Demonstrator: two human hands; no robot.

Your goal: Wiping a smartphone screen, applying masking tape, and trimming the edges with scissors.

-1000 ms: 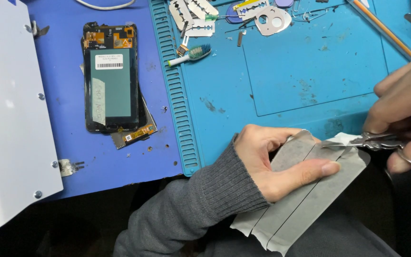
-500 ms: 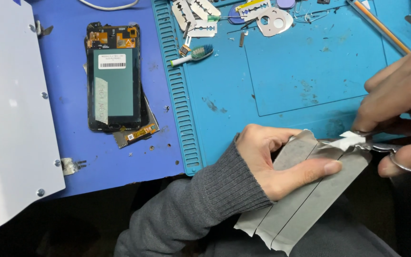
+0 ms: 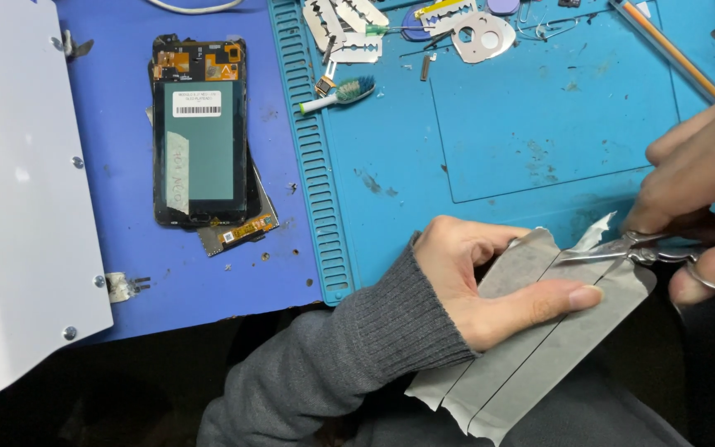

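over the teal mat [image 3: 539, 124], left hand [image 3: 490, 281] pinches grey tape [image 3: 531, 364]; right hand [image 3: 697, 199] grips scissors [image 3: 622, 248].

Bright, even overhead light, sharp focus, soft glare on the white panel [image 3: 10, 207], darkness along the bottom edge.

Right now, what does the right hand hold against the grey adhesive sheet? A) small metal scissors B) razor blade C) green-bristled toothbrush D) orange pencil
A: the right hand grips small metal scissors, blades at the edge of the grey adhesive sheet, which the left hand pins.
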